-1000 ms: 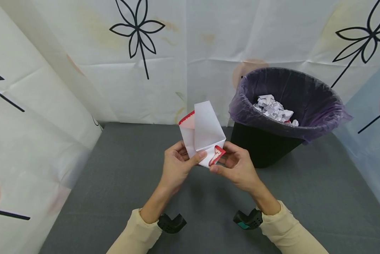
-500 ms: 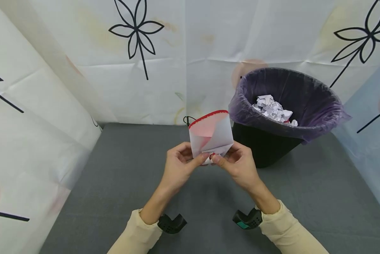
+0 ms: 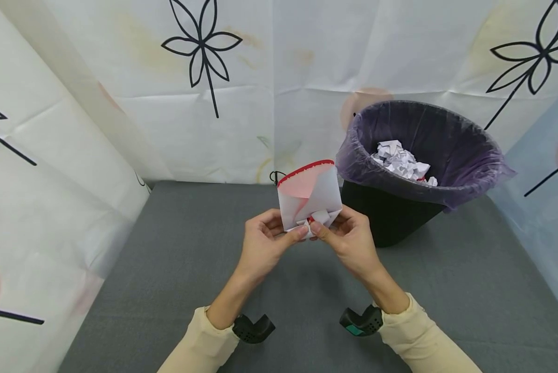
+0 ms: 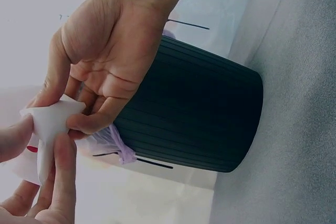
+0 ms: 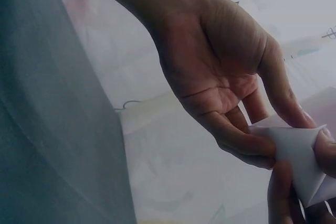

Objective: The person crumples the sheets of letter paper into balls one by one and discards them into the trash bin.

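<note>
Grey tabletop [image 3: 167, 259] beneath folded white paper [image 3: 327, 189], flower-patterned white sheeting [image 3: 297, 72] behind.

No words, labels, brands or numbers can be read. On the curtain [image 3: 213, 147], just beside the paper [image 3: 323, 191] at its ten o'clock, a looped black mark [image 3: 276, 176] is too small to tell as letter or drawing. Toward five o'clock in the head view, the green patch [image 3: 355, 330] on a black wrist device [image 3: 370, 319] gives no legible text.
</note>
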A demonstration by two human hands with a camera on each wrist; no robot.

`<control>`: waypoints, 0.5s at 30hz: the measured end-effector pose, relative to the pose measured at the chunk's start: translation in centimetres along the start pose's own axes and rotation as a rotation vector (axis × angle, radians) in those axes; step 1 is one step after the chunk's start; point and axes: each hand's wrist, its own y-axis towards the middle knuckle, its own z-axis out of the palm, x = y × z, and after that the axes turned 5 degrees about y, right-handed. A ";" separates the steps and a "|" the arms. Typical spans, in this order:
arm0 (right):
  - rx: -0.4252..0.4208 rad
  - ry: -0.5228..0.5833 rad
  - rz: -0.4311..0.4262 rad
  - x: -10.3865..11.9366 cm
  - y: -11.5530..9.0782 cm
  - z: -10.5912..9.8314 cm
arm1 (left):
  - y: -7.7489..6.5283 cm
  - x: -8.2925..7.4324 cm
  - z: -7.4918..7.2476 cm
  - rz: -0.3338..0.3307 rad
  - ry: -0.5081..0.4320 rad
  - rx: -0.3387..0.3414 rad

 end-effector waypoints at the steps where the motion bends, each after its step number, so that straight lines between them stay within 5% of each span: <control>1: 0.006 -0.002 0.009 0.0 0.0 0.0 | 0.0 0.0 0.0 -0.005 0.006 -0.010; 15: 0.052 -0.097 0.083 0.6 0.0 -0.4 | 0.6 0.0 0.2 -0.058 0.026 -0.091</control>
